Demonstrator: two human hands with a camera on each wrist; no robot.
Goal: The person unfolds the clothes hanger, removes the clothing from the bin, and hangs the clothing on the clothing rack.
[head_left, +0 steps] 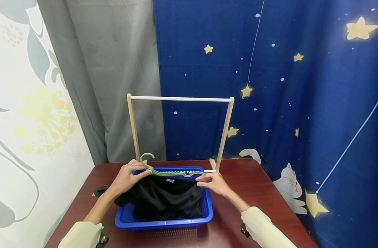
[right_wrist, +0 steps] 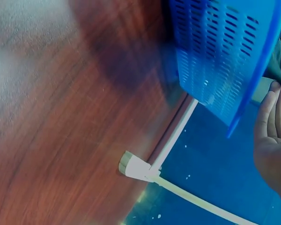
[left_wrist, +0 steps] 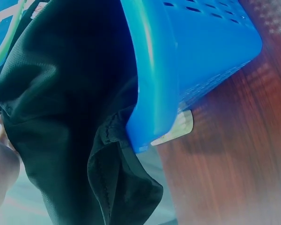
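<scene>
A green clothes hanger [head_left: 167,173] lies along the neckline of a black shirt [head_left: 167,199], its hook up at the left. My left hand [head_left: 130,175] grips the hanger near the hook, its thumb along the bar; only part of this hand [left_wrist: 0,164] shows in the left wrist view. At the hanger's far right end, my right hand [head_left: 215,182] pinches the shirt's edge between thumb and fingers. The right wrist view shows those fingers [right_wrist: 274,112] against the dark cloth. The shirt sits over a blue basket [head_left: 164,224], one part hanging past its left side.
Behind the basket stands a small wooden rack with a white top rail [head_left: 179,99]; its foot [right_wrist: 136,166] rests at the back of the brown table [head_left: 248,193]. A grey curtain [head_left: 127,69] and a blue starry curtain [head_left: 201,75] hang behind.
</scene>
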